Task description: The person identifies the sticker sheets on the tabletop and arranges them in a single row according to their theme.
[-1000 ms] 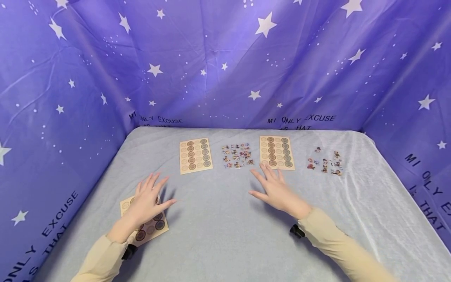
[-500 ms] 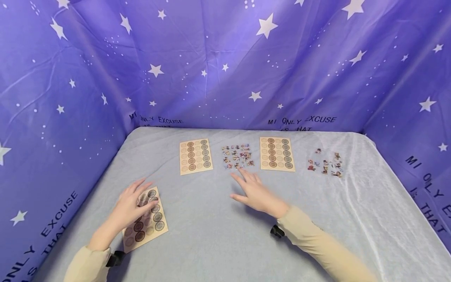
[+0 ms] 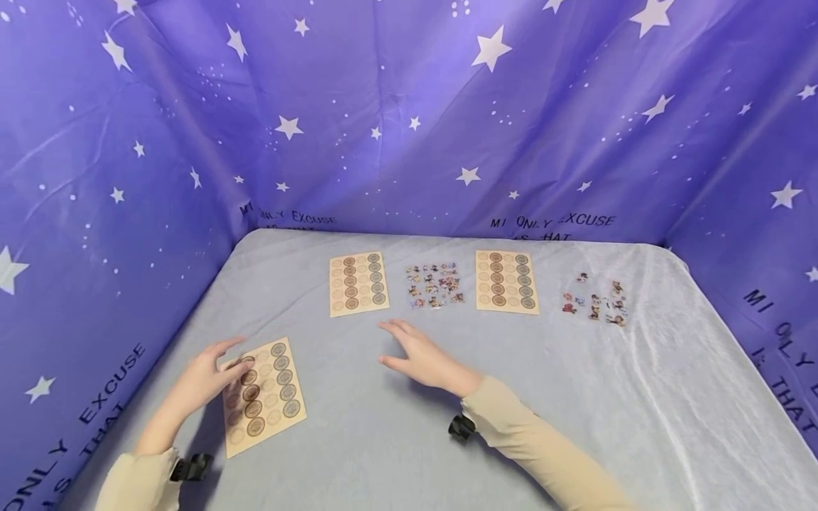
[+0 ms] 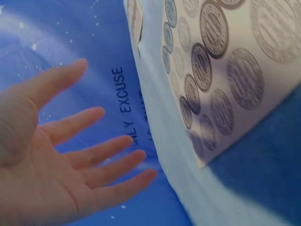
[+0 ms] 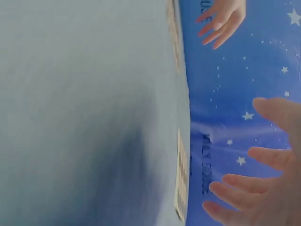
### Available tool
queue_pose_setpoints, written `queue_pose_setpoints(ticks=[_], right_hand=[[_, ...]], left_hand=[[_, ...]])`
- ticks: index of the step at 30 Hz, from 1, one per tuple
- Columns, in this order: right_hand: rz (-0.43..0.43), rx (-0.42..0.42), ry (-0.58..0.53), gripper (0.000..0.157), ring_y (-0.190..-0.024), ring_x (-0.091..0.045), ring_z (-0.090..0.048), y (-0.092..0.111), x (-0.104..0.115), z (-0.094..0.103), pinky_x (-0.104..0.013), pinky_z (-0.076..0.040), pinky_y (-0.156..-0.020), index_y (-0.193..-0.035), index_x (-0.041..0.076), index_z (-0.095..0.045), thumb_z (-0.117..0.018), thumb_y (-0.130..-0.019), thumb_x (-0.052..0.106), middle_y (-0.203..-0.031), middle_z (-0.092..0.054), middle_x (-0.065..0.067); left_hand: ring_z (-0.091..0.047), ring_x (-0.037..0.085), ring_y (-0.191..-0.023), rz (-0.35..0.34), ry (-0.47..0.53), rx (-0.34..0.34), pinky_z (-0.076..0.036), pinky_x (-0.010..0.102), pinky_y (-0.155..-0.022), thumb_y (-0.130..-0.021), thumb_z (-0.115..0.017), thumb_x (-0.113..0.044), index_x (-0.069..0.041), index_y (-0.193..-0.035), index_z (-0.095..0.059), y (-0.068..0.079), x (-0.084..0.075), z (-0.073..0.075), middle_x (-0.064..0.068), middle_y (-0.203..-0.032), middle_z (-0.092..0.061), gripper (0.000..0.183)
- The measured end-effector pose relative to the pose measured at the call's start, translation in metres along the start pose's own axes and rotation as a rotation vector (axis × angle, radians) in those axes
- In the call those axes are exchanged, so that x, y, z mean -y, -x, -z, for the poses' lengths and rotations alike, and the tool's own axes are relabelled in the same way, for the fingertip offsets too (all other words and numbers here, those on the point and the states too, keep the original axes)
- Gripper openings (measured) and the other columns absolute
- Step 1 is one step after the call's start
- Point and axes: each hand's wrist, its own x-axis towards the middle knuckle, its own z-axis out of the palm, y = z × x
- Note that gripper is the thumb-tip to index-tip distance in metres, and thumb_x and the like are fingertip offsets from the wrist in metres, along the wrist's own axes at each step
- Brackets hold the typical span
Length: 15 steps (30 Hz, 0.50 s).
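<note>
My left hand (image 3: 199, 380) hovers over the left edge of a tan sheet of round stickers (image 3: 271, 390), fingers spread and holding nothing. In the left wrist view that hand (image 4: 70, 160) is apart from the sticker sheet (image 4: 221, 89), whose circles stand in brown, pale and grey rows. Above bare cloth at the middle of the table is my right hand (image 3: 429, 360), its fingers extended leftward. Nothing lies in its palm; the right wrist view shows the fingers of this hand (image 5: 244, 181) relaxed and apart.
Along the back of the grey-blue cloth-covered table (image 3: 383, 454) lie a second round-sticker sheet (image 3: 359, 284), a clear sheet of small character stickers (image 3: 436, 285), a third round-sticker sheet (image 3: 508, 282) and a sparser clear sticker sheet (image 3: 596, 299). Purple star-printed curtains (image 3: 396, 92) enclose the table.
Both hands have moved left. The left hand has drawn back from over the near sticker sheet, uncovering most of it; the right hand has left the area by the back sheets.
</note>
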Motion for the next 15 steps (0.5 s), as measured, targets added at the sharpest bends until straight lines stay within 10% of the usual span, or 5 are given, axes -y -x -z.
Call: queue_pose_setpoints(ticks=[15], right_hand=[[-0.11,0.034,-0.559,0.044,-0.101,-0.027,-0.055,-0.035,0.027,-0.046,-0.026,-0.048,-0.082,-0.125,0.002,-0.047,-0.058,-0.083,0.011,-0.118,-0.052,-0.018]], left_hand=[[-0.056,0.042,-0.086,0.2,0.165,0.148,-0.053,0.039,-0.065,-0.086,-0.054,-0.014,0.019,-0.124,-0.032,0.004,0.025,0.011,0.042,-0.106,-0.045,0.055]])
